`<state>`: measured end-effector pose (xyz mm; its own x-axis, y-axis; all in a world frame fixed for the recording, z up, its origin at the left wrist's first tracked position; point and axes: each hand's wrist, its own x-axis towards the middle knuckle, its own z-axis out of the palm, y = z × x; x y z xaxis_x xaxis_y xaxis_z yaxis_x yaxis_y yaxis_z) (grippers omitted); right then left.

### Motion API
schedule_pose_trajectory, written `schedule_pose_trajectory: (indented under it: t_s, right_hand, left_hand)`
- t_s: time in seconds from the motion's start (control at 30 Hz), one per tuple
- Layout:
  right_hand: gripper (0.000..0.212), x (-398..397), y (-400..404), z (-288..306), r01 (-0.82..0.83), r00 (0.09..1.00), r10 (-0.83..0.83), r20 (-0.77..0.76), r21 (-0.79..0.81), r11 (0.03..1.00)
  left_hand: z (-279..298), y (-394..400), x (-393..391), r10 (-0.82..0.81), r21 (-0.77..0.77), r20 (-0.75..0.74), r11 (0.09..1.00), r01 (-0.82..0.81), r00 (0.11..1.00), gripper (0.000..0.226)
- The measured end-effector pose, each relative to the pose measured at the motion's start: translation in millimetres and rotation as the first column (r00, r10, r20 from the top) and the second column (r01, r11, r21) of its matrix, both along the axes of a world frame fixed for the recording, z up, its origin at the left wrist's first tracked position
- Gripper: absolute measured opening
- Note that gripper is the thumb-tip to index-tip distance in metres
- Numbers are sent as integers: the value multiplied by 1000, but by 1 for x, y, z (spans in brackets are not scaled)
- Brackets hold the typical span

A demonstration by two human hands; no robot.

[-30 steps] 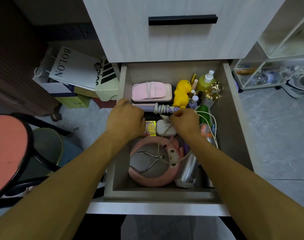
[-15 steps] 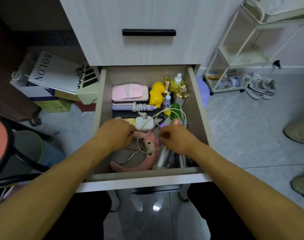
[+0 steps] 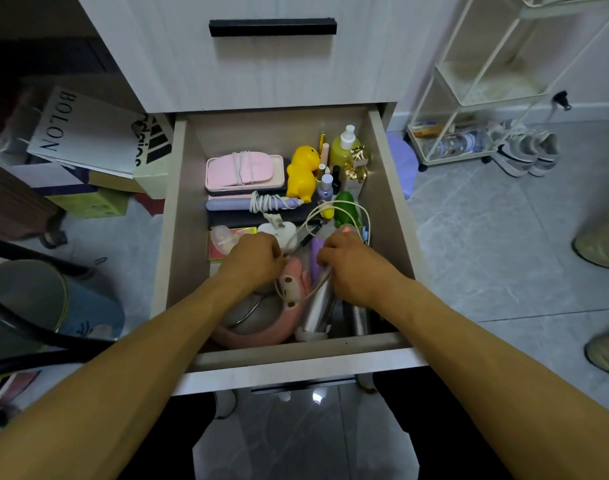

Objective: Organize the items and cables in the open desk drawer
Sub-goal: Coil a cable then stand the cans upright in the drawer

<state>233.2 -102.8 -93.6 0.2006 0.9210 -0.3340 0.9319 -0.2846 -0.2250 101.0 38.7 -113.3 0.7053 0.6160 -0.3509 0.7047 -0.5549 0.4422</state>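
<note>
The open drawer (image 3: pixel 296 355) is full of small items. A loose white cable (image 3: pixel 334 203) loops over the middle, running from a white charger (image 3: pixel 279 232). My left hand (image 3: pixel 253 258) has its fingers curled round the cable beside the charger. My right hand (image 3: pixel 351 268) grips the cable's other end above a silver cylinder (image 3: pixel 318 313). A pink plush headband (image 3: pixel 258 337) lies under both wrists. At the back sit a pink case (image 3: pixel 223 174) wrapped in a cord, a yellow duck (image 3: pixel 301 174), a spray bottle (image 3: pixel 341 147) and a purple bar (image 3: pixel 227 204) with a coiled cable.
The closed drawer's black handle (image 3: pixel 272 27) is above. A white wire cart (image 3: pixel 469 98) and sneakers (image 3: pixel 525 154) stand on the right, and another person's shoes (image 3: pixel 601 247) are at the far right. Paper bags (image 3: pixel 71 133) and a stool (image 3: pixel 36 299) crowd the left.
Both hands have drawn back from the drawer's middle toward its front, pulling the white cable into a wider loop. The view shifted, so the cart and shoes now show.
</note>
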Motion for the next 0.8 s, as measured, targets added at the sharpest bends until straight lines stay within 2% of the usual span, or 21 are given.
schedule_pose_trajectory:
  t_s: [0.07, 0.23, 0.33, 0.47, 0.57, 0.67, 0.8]
  right_hand:
    - [33, 1, -1, -2, 25, 999, -24, -25, 66, 998]
    - [21, 6, -13, 1, 167, 981, -147, -128, 158, 973]
    - [16, 4, -19, 9, 284, 953, -247, -174, 239, 929]
    - [14, -9, -25, 21, 422, 893, -323, -312, 337, 842]
    - [13, -22, -33, 34, 512, 842, -360, -402, 387, 767]
    - [12, -32, -44, 61, 603, 783, -412, -465, 409, 685]
    - [10, -43, -59, 106, 644, 751, -417, -512, 431, 632]
  left_hand:
    - [1, -3, -1, 43, -52, 71, 998, -40, 997, 14]
    - [17, -7, -15, 172, -189, 205, 973, -134, 963, 8]
    - [33, -4, -32, 268, -245, 274, 948, -202, 924, 8]
    - [61, -17, -47, 341, -357, 338, 909, -215, 877, 10]
    - [85, -27, -60, 347, -342, 436, 917, -204, 831, 16]
    - [112, -33, -74, 286, -257, 536, 951, -169, 795, 18]
    - [160, -48, -85, 249, -199, 615, 967, -159, 748, 20]
